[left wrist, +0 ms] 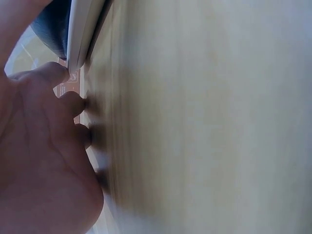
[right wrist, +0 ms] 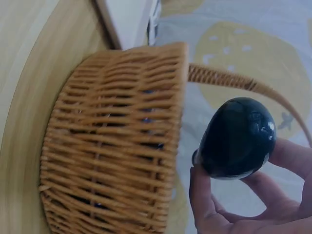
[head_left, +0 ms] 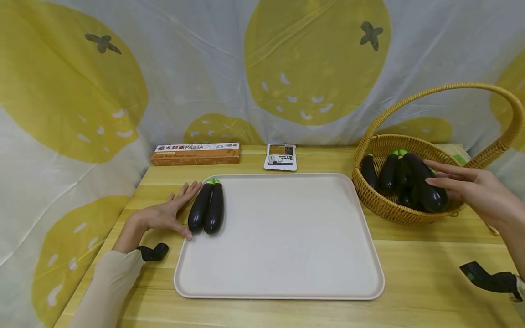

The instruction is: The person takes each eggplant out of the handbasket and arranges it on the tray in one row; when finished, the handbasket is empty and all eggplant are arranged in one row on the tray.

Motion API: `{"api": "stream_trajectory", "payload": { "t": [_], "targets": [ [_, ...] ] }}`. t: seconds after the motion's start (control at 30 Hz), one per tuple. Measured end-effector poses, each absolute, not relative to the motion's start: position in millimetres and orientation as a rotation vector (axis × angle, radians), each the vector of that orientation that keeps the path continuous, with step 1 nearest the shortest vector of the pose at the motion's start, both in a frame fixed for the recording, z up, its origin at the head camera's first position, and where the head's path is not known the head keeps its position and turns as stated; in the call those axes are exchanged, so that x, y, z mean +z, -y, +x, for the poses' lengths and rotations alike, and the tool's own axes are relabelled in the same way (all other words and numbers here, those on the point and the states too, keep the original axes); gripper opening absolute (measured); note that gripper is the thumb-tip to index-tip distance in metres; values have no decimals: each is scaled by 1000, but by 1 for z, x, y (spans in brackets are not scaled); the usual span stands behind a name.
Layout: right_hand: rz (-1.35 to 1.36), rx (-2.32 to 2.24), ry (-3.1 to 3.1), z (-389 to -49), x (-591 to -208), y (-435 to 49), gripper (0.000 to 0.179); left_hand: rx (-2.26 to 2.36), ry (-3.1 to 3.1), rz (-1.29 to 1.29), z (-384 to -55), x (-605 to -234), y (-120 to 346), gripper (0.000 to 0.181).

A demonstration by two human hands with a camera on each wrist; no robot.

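Holding one dark eggplant [head_left: 426, 187] between thumb and fingers of the right hand [head_left: 477, 187], left of the palm, over the wicker basket [head_left: 379, 206]; slanting lengthwise from green stem, away and slightly left, to nearer rounded end. Spreading the left hand [head_left: 169, 214] wide at the tray's [head_left: 287, 237] left rim, beside two eggplants [head_left: 215, 209].

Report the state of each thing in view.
Tray: flat, mostly bare
Eggplant pair: side by side on tray
Basket: upright, handle raised, holding eggplants
Held eggplant: bottom end above basket rim
Right hand: gripping that eggplant
Left hand: spread, at tray's left edge
Pasta box: lying lengthwise
Pouch: printed side showing; seal unclear
Curtain: hanging, creased
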State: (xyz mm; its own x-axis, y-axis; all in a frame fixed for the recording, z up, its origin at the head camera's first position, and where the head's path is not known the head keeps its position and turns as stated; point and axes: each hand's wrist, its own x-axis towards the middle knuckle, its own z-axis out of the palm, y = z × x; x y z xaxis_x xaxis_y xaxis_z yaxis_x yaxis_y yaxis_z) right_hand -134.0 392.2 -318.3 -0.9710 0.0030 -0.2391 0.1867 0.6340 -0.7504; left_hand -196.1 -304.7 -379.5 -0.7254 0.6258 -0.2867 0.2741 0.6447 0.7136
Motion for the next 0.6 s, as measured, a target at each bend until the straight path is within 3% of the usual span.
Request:
{"api": "stream_trajectory", "payload": {
  "t": [0.27, 0.6],
  "targets": [
    [-36, -1273, -2617, -117, -312, -382, 53, 882, -2359, 703, -196, -380, 305, 140],
    [-143, -1293, -2474, -103, -306, -341, 54, 900, -2340, 686, -196, -380, 306, 140]
  ]
}}
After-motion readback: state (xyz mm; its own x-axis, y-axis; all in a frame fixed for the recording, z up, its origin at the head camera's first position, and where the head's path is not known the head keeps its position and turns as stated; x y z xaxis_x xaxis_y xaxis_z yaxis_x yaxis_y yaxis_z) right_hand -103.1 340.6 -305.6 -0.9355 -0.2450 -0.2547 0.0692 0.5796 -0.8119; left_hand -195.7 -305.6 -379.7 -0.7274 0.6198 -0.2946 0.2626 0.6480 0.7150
